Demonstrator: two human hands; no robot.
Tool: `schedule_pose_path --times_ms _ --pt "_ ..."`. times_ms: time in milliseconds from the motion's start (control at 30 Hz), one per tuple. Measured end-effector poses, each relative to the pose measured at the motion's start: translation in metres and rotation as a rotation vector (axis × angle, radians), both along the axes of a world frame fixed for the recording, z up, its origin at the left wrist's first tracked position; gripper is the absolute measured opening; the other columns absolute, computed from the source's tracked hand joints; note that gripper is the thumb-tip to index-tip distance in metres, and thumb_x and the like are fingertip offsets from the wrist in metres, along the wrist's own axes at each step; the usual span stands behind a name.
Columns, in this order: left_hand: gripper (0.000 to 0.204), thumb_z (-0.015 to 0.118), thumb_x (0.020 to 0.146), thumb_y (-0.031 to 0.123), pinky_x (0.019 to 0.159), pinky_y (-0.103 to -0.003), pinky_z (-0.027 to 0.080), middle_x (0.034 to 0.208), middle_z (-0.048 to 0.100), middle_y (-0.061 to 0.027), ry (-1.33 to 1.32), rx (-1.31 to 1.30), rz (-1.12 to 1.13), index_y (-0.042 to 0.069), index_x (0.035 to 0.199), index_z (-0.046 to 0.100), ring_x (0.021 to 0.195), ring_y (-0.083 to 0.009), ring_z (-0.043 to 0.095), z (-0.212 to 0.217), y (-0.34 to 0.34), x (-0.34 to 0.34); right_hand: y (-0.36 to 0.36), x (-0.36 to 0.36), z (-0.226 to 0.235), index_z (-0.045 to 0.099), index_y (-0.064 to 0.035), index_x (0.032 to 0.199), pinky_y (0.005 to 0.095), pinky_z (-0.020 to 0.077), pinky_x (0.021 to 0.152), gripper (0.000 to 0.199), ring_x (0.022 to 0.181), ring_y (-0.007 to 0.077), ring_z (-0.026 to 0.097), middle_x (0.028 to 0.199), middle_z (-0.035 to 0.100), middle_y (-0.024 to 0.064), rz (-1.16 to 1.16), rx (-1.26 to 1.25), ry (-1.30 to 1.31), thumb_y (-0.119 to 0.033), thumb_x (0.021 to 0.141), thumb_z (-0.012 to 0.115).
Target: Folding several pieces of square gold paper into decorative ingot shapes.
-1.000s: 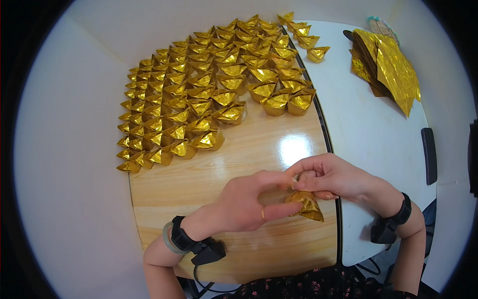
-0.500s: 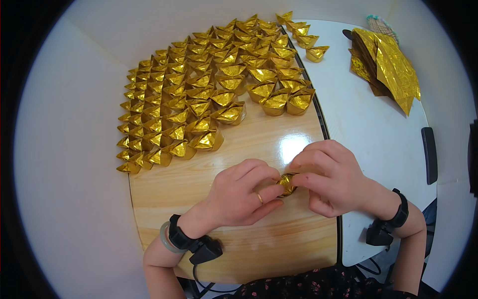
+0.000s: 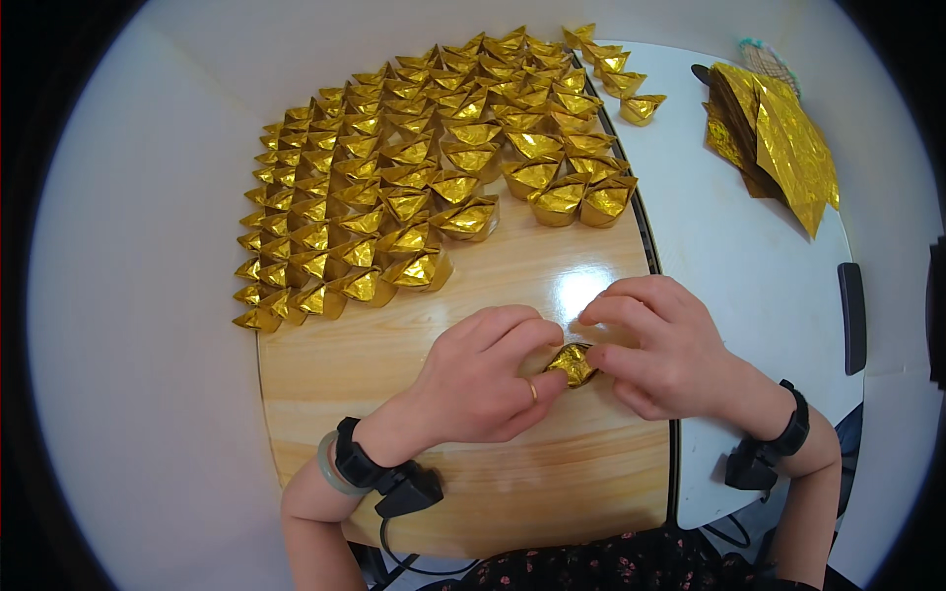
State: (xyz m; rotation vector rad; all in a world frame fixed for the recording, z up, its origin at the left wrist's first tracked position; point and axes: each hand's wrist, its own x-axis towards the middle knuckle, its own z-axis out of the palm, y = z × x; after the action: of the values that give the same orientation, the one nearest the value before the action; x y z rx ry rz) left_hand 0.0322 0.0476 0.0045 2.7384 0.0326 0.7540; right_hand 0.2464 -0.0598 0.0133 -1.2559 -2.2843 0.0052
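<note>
Where left grip [image 3: 483, 379] faces right grip [image 3: 675, 355], foil [image 3: 571, 365] lies.

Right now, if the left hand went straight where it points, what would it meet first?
The left hand would likely meet the gold foil ingot first, the right hand just beyond it; exact depth is unclear.

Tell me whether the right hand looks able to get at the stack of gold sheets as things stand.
Probably yes: white tabletop is all that shows between the right hand and the stack of gold sheets, though that hand is at the small gold piece.
</note>
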Motion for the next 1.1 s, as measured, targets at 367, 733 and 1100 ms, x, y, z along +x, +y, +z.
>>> schedule_pose_path --times_ms 367,733,1100 --pt "0.032 0.071 0.061 0.009 0.076 -0.036 0.051 0.101 0.060 -0.0028 -0.021 0.007 0.052 0.019 0.092 0.070 0.093 -0.0259 0.059 -0.003 0.000 -0.003 -0.001 0.000 0.000 0.060 -0.0099 0.087 0.0412 0.0478 0.087 0.026 0.105 0.0296 0.054 0.113 0.057 0.0075 0.000 -0.025 0.062 -0.015 0.062 0.066" --pt "0.017 0.073 0.066 0.012 0.076 -0.036 0.051 0.097 0.061 -0.0032 0.003 0.033 0.115 0.017 0.082 0.071 0.094 -0.0261 0.058 -0.006 -0.001 0.004 0.000 0.002 -0.002 0.063 -0.0105 0.086 0.0405 0.0469 0.087 0.027 0.108 0.0291 0.053 0.115 0.057 0.0063 0.042 -0.020 0.040 -0.016 0.060 0.070" --pt "0.018 0.074 0.062 0.013 0.073 -0.033 0.051 0.092 0.062 -0.0004 -0.058 0.216 0.129 0.017 0.080 0.070 0.093 -0.0230 0.059 -0.007 0.001 0.008 0.000 0.001 0.001 0.063 -0.0099 0.089 0.0402 0.0460 0.088 0.031 0.109 0.0280 0.053 0.116 0.057 0.0070 -0.037 -0.031 -0.041 -0.015 0.060 0.071"
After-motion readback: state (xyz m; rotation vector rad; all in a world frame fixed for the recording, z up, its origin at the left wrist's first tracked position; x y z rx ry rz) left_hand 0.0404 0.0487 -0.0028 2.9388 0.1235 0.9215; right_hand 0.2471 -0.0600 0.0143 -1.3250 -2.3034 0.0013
